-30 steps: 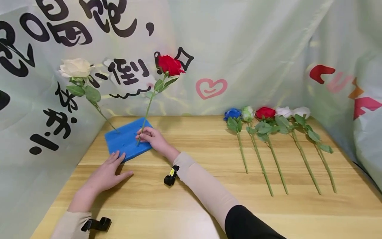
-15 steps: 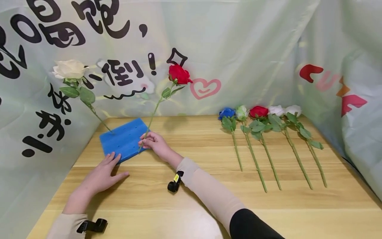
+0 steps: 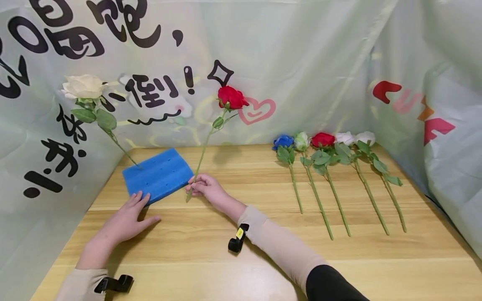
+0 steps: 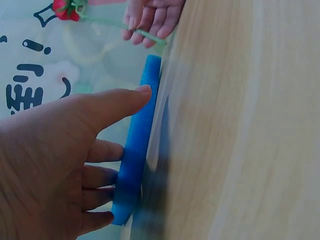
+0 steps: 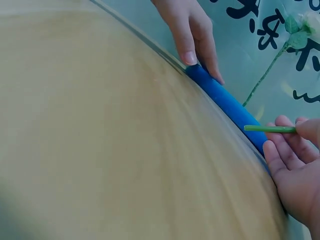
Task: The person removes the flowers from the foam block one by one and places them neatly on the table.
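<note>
A blue foam board with small holes lies flat on the table's left side. A white rose stands in it, leaning left. My left hand rests its fingertips on the board's front edge, fingers fairly straight and thumb apart. With my right hand I pinch the lower stem of a red rose, which tilts right just off the board's right corner. The right wrist view shows the cut end of the green stem sticking out past my fingers, apart from the board.
On the right of the wooden table lie several loose roses side by side, among them a blue rose, a pale green rose and another red rose. A printed cloth backdrop closes off the back and sides.
My right hand has moved right and towards me with the red rose, from over the board to beyond its edge. My left hand stays on the board. The head view has shifted slightly.
</note>
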